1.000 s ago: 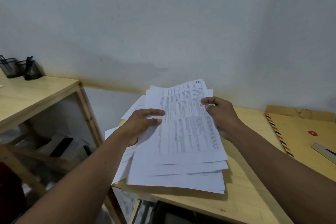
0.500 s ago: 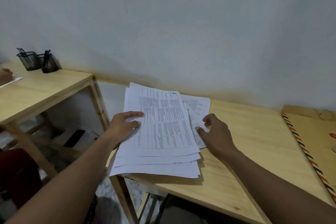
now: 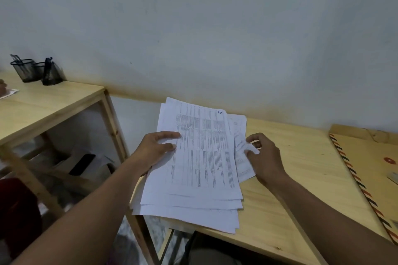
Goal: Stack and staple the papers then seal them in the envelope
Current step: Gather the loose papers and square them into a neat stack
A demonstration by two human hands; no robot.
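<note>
A loose stack of printed white papers [image 3: 200,161] hangs over the left end of the wooden desk [image 3: 301,170]. My left hand [image 3: 155,153] grips the stack's left edge, thumb on top. A single printed sheet [image 3: 240,135] sticks out from under the stack on the right. My right hand [image 3: 265,157] pinches that sheet's right edge with thumb and fingers. A large brown envelope [image 3: 370,170] with a striped border and a red string button lies flat at the desk's right end.
A second wooden table [image 3: 49,105] stands to the left with two black mesh pen cups [image 3: 34,71] at its back. Another person's fingers and a paper show at its far left edge. Boxes sit under it. A wall runs close behind both tables.
The stack went from lifted in both hands to resting on the desk. My right hand let go of it and took hold of the single sheet on the right.
</note>
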